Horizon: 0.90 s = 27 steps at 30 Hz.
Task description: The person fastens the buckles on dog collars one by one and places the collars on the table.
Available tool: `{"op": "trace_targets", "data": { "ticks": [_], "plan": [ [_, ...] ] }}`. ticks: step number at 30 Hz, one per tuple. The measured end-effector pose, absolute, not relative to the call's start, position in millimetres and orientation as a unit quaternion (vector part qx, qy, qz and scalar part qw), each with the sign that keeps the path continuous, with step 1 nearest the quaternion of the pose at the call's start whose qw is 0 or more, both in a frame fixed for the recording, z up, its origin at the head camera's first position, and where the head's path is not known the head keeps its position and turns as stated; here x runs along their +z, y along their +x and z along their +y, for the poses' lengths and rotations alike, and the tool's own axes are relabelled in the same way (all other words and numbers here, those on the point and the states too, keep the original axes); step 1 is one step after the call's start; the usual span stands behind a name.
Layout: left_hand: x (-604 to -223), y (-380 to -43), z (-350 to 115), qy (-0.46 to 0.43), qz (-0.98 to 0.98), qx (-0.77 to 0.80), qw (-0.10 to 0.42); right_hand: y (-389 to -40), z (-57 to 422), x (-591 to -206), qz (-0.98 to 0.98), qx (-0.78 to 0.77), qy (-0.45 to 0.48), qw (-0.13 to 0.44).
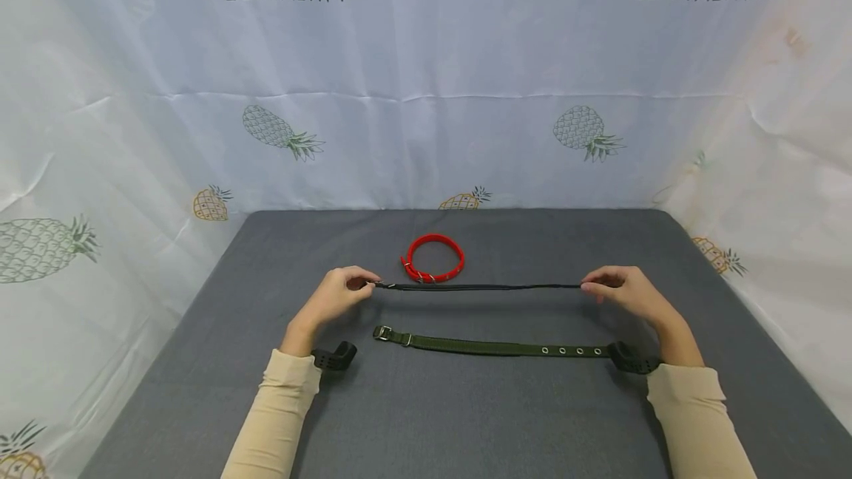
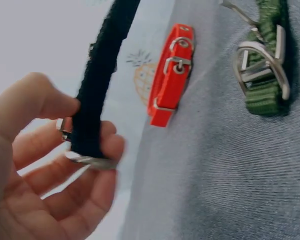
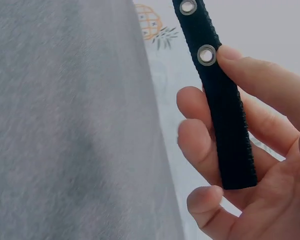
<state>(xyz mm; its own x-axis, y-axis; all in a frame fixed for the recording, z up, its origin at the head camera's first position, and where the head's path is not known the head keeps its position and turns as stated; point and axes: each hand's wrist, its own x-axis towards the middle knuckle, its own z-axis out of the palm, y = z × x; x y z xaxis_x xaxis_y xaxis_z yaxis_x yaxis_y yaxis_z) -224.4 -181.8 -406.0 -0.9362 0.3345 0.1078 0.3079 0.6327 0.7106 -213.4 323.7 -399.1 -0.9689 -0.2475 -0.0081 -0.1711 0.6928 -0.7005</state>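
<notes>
A black collar point(image 1: 479, 287) is drawn out nearly straight between both hands, above the table. My left hand point(image 1: 338, 294) pinches its buckle end; in the left wrist view a metal buckle point(image 2: 91, 160) shows at the fingers. With thumb and fingers, my right hand point(image 1: 626, 290) grips the other end, where metal eyelets point(image 3: 207, 55) show beside the thumb. Just beyond the black collar lies a red collar point(image 1: 459, 265), fastened into a loop. Closer to the body, a green collar point(image 1: 472, 347) is laid out lengthwise, its buckle to the left and its eyelets to the right.
The grey table point(image 1: 426, 420) carries the collars. White cloth with pineapple prints point(image 1: 426, 154) hangs behind it and along both sides. Each wrist wears a black camera mount; the right mount point(image 1: 629, 359) overlaps the green collar's end in the head view.
</notes>
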Motion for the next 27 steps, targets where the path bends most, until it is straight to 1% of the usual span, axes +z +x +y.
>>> {"op": "trace_targets", "data": {
  "ticks": [6,11,21,27],
  "plan": [
    [-401.5,-224.7,-182.4,0.149,0.890,0.431,-0.010,-214.5,318.0,-391.4,0.912,-0.394,-0.110,0.033],
    [-395.0,-223.1,-180.6,0.148,0.886,0.438,-0.036,-212.7,312.6,-385.6,0.900,-0.419,-0.118,0.014],
    [-382.6,-221.9,-168.8,0.167,0.879,0.440,-0.077,-211.0,294.6,-370.5,0.888,-0.446,-0.105,-0.040],
    [-375.6,-221.9,-157.9,0.190,0.864,0.456,-0.092,-213.3,278.6,-364.8,0.872,-0.467,-0.128,-0.069]
  ]
}}
